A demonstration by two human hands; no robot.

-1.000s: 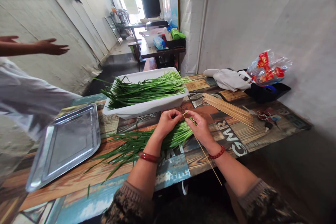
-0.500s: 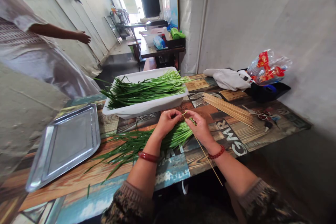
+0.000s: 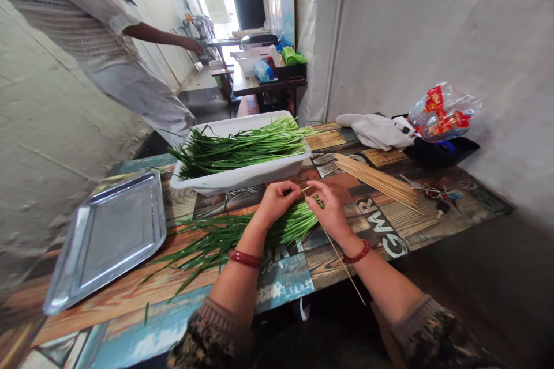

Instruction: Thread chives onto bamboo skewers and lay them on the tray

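Note:
My left hand [image 3: 280, 200] pinches a green chive stalk near its pale end, over a loose bunch of chives [image 3: 294, 223] on the table. Facing it, my right hand [image 3: 328, 206] is closed on a thin bamboo skewer [image 3: 345, 268], which slants down toward the table's front edge. The skewer's upper tip meets the stalk between my fingertips; whether it has gone through I cannot make out. Just beyond my hands stands a white plastic tub [image 3: 242, 179] heaped with more chives [image 3: 242, 147].
A bare metal tray [image 3: 116, 236] lies at the left. Several bamboo skewers [image 3: 376, 180] lie to the right, near keys [image 3: 442, 206], a pale cap [image 3: 378, 130] and a plastic bag [image 3: 444, 112]. Another person [image 3: 108, 52] walks behind the table; a second table [image 3: 268, 85] stands farther back.
The other person has moved rightward, toward the back of the room. My hands have barely shifted; slightly more of the stalk's end shows between my fingers.

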